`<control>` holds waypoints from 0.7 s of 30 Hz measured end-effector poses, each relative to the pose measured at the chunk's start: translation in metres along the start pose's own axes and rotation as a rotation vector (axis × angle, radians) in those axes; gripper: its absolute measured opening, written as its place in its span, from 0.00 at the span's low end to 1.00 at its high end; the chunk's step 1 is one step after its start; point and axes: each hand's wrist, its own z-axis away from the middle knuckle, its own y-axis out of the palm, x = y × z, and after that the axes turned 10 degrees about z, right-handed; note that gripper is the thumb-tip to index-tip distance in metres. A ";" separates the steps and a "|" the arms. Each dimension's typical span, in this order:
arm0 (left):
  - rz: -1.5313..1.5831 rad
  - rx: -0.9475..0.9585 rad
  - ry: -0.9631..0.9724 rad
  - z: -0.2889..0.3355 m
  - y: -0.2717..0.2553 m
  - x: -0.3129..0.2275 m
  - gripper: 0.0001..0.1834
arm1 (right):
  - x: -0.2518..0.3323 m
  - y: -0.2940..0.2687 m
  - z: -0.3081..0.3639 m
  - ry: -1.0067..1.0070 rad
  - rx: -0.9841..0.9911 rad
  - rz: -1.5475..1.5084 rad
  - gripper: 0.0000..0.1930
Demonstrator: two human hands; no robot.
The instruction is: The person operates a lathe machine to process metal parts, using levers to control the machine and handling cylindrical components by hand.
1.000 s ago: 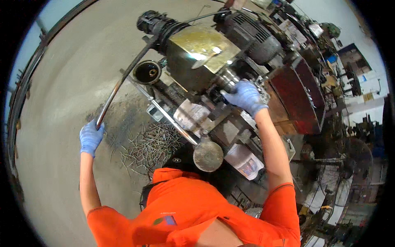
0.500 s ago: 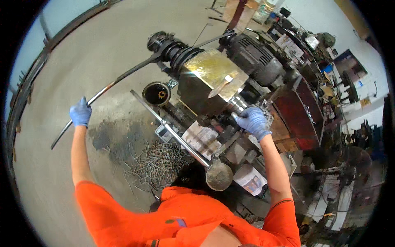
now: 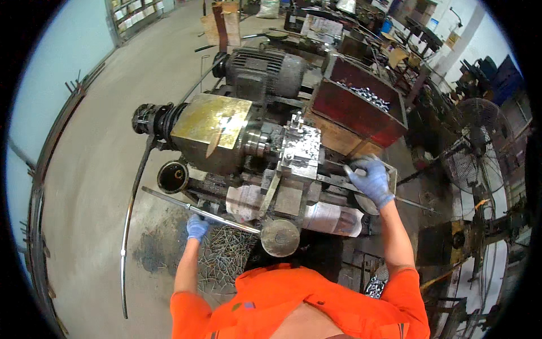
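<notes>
My left hand (image 3: 197, 228), in a blue glove, is at the underside of a slanting silver lever (image 3: 223, 218). Its fingertips are hidden there, so I cannot tell whether it grips. My right hand (image 3: 370, 179), gloved alike, is open, thumb apart from the fingers, over the right end of the machine's slide. To its left stands a metal tool block (image 3: 302, 148) strewn with bright chips, facing a shiny spindle (image 3: 257, 141). A brush (image 3: 213, 144) lies against the yellowish-topped housing (image 3: 203, 116). A long dark rod (image 3: 131, 214) hangs at the left, untouched.
A round pot (image 3: 173, 177) with dark contents stands by the housing. Thin metal pieces (image 3: 226, 254) are heaped on the floor. Behind the slide, a red bin (image 3: 361, 79) holds small shiny parts. A motor (image 3: 265, 70) sits beyond the housing, a caged fan (image 3: 477, 144) at the right.
My left hand has let go of the long rod and come in to the silver lever. My right hand has left the spindle area for the slide's right end. The view has turned.
</notes>
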 end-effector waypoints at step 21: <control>0.013 0.040 -0.011 -0.019 -0.154 0.038 0.20 | -0.307 0.034 0.183 0.747 0.597 0.527 0.29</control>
